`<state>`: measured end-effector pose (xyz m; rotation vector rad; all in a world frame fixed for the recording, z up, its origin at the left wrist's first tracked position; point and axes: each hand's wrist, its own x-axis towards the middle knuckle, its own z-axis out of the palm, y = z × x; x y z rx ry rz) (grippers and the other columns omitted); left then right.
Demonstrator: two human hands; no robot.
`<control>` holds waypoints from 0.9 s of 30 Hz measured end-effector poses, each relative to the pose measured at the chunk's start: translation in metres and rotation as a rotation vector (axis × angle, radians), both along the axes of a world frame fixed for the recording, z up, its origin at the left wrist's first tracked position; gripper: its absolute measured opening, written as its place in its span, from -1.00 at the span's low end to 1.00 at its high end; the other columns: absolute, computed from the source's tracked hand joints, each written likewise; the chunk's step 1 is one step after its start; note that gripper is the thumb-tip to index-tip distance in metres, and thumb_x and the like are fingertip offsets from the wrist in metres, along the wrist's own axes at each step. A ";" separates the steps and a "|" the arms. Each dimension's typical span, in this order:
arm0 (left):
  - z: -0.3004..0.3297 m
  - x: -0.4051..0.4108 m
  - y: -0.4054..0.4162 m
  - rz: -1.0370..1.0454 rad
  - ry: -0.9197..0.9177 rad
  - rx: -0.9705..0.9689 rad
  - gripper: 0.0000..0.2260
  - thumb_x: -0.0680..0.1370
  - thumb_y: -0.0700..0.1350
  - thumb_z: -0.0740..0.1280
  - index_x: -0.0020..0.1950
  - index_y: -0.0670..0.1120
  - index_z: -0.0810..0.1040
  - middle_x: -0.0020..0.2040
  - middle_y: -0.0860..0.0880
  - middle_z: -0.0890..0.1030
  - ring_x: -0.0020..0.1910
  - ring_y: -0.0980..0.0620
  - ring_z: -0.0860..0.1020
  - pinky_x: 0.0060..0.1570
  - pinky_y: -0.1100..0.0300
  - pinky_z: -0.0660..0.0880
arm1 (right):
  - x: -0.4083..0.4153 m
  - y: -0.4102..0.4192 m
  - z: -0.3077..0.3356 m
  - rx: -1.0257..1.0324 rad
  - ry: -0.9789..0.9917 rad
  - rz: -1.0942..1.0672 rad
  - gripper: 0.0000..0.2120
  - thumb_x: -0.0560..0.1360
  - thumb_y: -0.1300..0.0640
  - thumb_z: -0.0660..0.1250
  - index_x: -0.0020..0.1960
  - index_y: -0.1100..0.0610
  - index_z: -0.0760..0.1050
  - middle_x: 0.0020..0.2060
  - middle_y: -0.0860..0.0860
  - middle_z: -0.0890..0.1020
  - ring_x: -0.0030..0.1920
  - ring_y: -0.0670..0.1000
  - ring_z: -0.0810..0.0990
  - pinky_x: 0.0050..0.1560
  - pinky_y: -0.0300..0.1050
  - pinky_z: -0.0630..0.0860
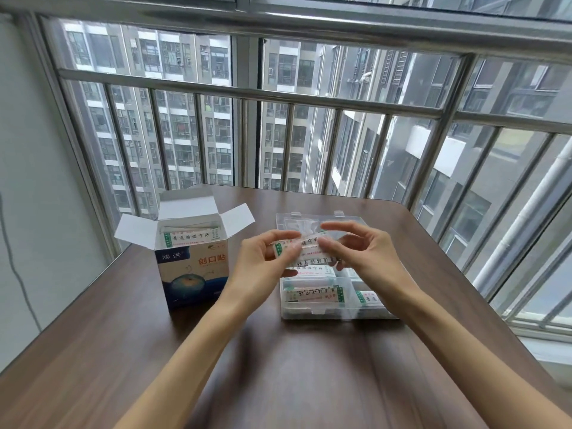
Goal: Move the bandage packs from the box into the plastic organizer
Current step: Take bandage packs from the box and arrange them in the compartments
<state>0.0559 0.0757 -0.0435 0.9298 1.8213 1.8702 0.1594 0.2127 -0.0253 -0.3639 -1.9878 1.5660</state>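
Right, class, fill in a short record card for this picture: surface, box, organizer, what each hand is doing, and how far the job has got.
surface: brown table
box: flaps open, packs still inside
organizer: clear plastic, lid open, packs in several compartments
left hand: pinches one end of a bandage pack
right hand: fingers at the pack's other end, above the organizer
job: partly done

On the front of the open blue-and-white cardboard box (193, 270) you can read red characters "创口贴"; print on the white bandage packs (190, 238) stays too blurred to read.
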 end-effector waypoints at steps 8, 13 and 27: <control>-0.001 -0.019 0.017 0.104 0.308 -0.250 -0.91 0.56 0.05 0.31 -0.06 0.10 0.58 -0.19 -0.02 0.67 -0.15 -0.04 0.61 -0.07 0.04 0.52 | -0.012 0.015 0.003 0.170 -0.159 0.063 -0.84 0.44 0.20 0.43 0.02 0.07 0.60 -0.11 0.03 0.68 -0.20 -0.08 0.65 -0.16 -0.30 0.55; -0.002 -0.026 0.013 0.101 0.525 -0.410 -0.87 0.57 0.05 0.29 0.04 0.12 0.62 -0.10 0.15 0.62 -0.07 0.15 0.53 0.02 0.13 0.49 | -0.014 0.024 -0.007 0.389 -0.271 0.009 -0.86 0.44 0.16 0.44 0.00 0.03 0.64 -0.18 0.01 0.69 -0.20 -0.05 0.62 -0.16 -0.31 0.53; 0.013 -0.021 0.002 -0.025 0.790 -0.761 -0.87 0.53 0.05 0.29 0.00 0.20 0.62 0.05 0.21 0.63 0.05 0.10 0.57 0.09 0.10 0.50 | -0.011 0.017 0.009 0.737 -0.585 0.058 -0.88 0.43 0.04 0.43 -0.05 -0.02 0.68 -0.25 -0.14 0.47 -0.20 -0.18 0.44 -0.22 -0.33 0.34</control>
